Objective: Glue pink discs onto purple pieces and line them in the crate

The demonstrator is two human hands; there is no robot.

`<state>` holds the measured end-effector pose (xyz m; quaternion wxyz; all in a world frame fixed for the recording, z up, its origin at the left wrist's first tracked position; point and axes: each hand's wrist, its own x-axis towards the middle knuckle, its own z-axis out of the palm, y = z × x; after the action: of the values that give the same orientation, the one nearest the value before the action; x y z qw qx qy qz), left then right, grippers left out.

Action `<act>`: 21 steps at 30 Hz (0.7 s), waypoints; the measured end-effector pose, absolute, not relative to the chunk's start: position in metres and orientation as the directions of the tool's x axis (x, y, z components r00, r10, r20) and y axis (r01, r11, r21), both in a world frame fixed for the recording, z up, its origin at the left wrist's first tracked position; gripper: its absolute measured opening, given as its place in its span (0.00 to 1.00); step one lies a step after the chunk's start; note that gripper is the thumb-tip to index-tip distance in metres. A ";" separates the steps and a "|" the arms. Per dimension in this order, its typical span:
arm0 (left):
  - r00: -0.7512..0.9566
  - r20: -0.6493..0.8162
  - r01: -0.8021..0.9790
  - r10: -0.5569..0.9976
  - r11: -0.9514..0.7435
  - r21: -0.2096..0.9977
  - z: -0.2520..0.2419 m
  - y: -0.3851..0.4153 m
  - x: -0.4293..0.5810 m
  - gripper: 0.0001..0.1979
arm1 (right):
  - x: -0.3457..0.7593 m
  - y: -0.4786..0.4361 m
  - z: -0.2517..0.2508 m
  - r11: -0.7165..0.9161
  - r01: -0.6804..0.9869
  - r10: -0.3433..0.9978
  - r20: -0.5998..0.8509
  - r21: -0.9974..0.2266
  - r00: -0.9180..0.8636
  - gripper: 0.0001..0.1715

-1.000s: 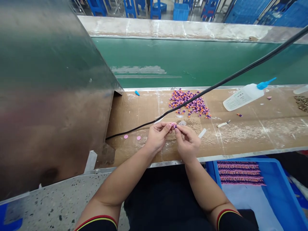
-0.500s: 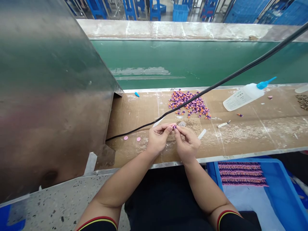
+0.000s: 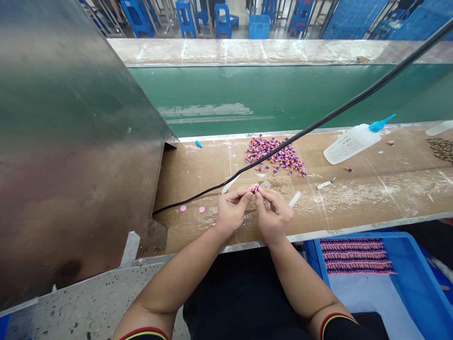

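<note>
Between the fingertips of both hands is a small purple and pink piece (image 3: 255,188), partly covered by the fingers. My left hand (image 3: 230,208) pinches it from the left, and my right hand (image 3: 274,212) pinches it from the right. Just behind the fingers lies a small clear round item (image 3: 265,185) on a cardboard patch scattered with dark specks. Farther back is a heap of small purple, pink and orange pieces (image 3: 279,153). A white strip (image 3: 295,199) lies beside my right hand, and another white strip (image 3: 229,185) lies beyond my left.
A black cable (image 3: 318,123) slants across the bench above the heap. A white bottle with a blue nozzle (image 3: 352,144) lies tilted at right, near a small white-handled tool (image 3: 325,184). Two pink discs (image 3: 202,209) lie left. A metal panel (image 3: 71,141) borders the left; a blue tray (image 3: 410,274) holds rows of pieces.
The view has shifted slightly, so the bench items sit a little lower and further left. Both hands keep their pinch on the small piece, which looks slightly turned.
</note>
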<state>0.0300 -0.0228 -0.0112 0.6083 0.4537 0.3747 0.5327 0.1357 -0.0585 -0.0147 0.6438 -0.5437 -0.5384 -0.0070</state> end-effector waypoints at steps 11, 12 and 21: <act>0.141 0.066 -0.318 0.988 -0.018 0.948 -0.012 -0.028 0.035 0.20 | 0.143 -0.061 -0.017 0.400 0.525 0.626 0.642 -0.751 0.443 0.07; 0.143 0.079 -0.320 0.987 -0.029 0.947 -0.012 -0.028 0.035 0.20 | 0.150 -0.062 -0.018 0.381 0.510 0.652 0.616 -0.771 0.443 0.07; 0.055 0.108 -0.264 0.993 -0.090 0.960 -0.026 -0.017 0.030 0.18 | 0.319 -0.088 -0.012 0.092 0.671 0.896 0.355 -0.736 0.266 0.06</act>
<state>0.0296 -0.0168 -0.0259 0.5529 0.4709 0.3867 0.5684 0.3195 -0.0878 -0.0118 0.4419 -0.6617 -0.5922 0.1273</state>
